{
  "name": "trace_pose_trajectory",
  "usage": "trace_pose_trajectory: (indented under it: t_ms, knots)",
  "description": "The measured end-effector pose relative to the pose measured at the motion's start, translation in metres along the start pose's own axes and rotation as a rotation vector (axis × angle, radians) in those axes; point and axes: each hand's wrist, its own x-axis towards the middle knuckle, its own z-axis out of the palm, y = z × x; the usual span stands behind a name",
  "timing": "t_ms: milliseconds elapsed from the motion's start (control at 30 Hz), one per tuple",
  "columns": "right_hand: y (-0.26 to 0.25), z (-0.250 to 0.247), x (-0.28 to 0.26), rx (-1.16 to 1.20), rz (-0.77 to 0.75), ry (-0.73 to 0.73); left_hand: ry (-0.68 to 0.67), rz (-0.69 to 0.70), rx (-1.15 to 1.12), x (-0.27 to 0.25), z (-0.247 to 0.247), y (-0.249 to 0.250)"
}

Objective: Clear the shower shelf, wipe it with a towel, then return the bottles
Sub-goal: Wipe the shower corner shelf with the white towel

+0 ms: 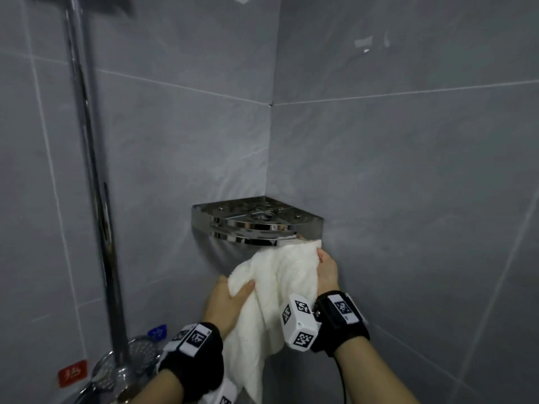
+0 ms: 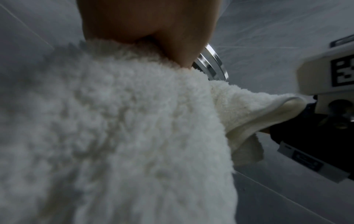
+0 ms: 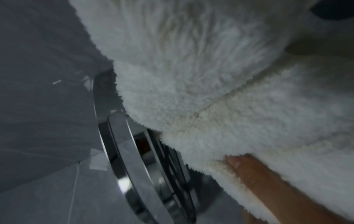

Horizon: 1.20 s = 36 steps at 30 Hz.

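A chrome corner shelf (image 1: 256,218) is fixed in the tiled corner, with nothing standing on it. Just below its front rail hangs a white towel (image 1: 277,281), held by both hands. My right hand (image 1: 326,268) grips the towel's top edge right under the shelf's right end, thumb (image 3: 247,166) on the fluffy cloth (image 3: 210,91) beside the shelf rails (image 3: 130,151). My left hand (image 1: 230,298) pinches a lower fold to the left, its thumb (image 2: 178,45) pressed into the towel (image 2: 114,128). No bottles are in view.
A chrome shower riser pipe (image 1: 87,158) runs down the left wall to a hand shower head (image 1: 128,363) and a red tag (image 1: 73,373). Grey tiled walls (image 1: 408,170) close in on both sides of the corner.
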Motion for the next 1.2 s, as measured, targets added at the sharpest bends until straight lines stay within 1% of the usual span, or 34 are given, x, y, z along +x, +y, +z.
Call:
trace_pose_trajectory:
  t_ms: [67,200,300,367,500,600,667,733,800,867,933,1000,1100,1133,1200]
  knots:
    - [-0.009,-0.003,0.005,0.023,-0.018,-0.036,-0.018,0.001,-0.007,0.002,0.015,0.006]
    - [-0.008,-0.004,0.007,0.048,0.002,-0.024,-0.024,-0.017,-0.061,0.000,0.024,0.008]
    - [-0.004,-0.005,0.005,-0.019,0.009,0.069,-0.026,-0.029,-0.099,-0.004,0.014,0.003]
    - [0.002,-0.004,0.000,0.007,0.052,0.098,-0.019,-0.028,-0.086,-0.007,0.005,0.001]
    - [0.011,-0.005,-0.011,0.084,0.114,0.079,-0.015,0.002,-0.079,-0.016,-0.011,0.001]
    - [0.010,-0.006,-0.020,0.057,0.129,0.030,-0.021,0.026,-0.059,-0.022,-0.016,0.001]
    - [0.008,-0.007,-0.026,0.035,0.131,0.022,-0.051,0.018,-0.076,-0.023,-0.018,0.001]
    - [0.002,-0.006,-0.036,0.010,0.127,0.012,-0.103,-0.015,-0.075,-0.024,-0.021,0.000]
    - [-0.007,0.000,-0.048,-0.022,0.115,-0.036,-0.154,-0.053,-0.080,-0.024,-0.024,0.000]
    - [-0.025,0.015,-0.058,-0.089,0.092,-0.097,-0.189,-0.072,-0.151,-0.025,-0.026,0.008]
    - [-0.047,0.035,-0.070,-0.138,0.046,-0.149,-0.245,-0.048,-0.237,-0.024,-0.030,0.026]
    - [-0.069,0.051,-0.080,-0.165,0.014,-0.205,-0.383,-0.006,-0.318,-0.023,-0.038,0.045]
    - [-0.091,0.058,-0.087,-0.245,-0.035,-0.264,-0.672,0.029,-0.393,-0.023,-0.053,0.067]
    - [-0.096,0.060,-0.090,-0.273,-0.040,-0.279,-0.738,0.027,-0.419,-0.023,-0.057,0.073]
    - [-0.103,0.061,-0.090,-0.328,-0.046,-0.287,-0.791,0.020,-0.468,-0.022,-0.062,0.082]
